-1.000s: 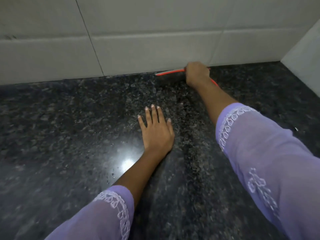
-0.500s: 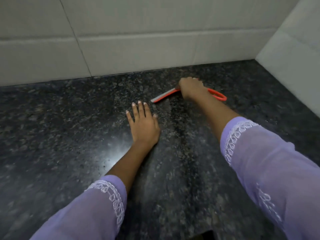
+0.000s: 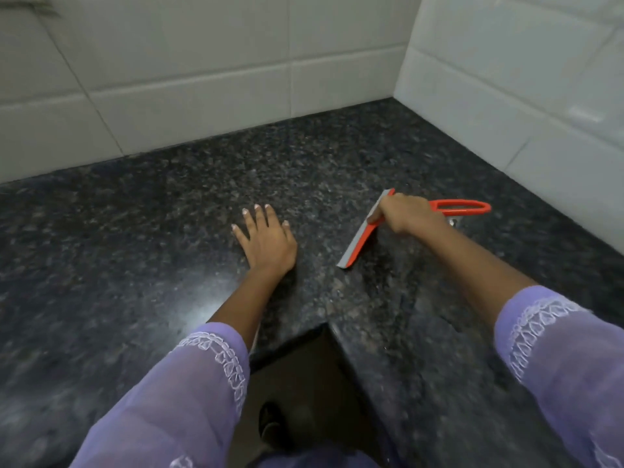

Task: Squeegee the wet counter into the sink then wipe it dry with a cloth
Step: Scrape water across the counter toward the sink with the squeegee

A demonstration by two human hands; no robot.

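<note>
Head view, right hand: the right hand [image 3: 403, 216] has its fingers [image 3: 380, 214] clenched around the squeegee [image 3: 359, 239], gripping where the handle meets the blade, probably so that pressure goes straight down into the edge.
Head view, squeegee: the orange tool lies low on the dark granite surface [image 3: 135, 231], its grey blade running diagonally toward the person, and its looped handle sticks out behind the hand toward the right wall [image 3: 506, 96]; the blade looks set to push water sideways across the stone.
Head view, left hand: the left hand [image 3: 265, 239] rests flat, fingers spread and released, holding nothing; it seems to brace the body during the reach.
Head view, surface: it turns an inner corner just in front of the person, and a glossy sheen shows near the left forearm, which suggests wetness.
Head view, sink and cloth: neither is in sight, so the drying step is judged not yet begun.
</note>
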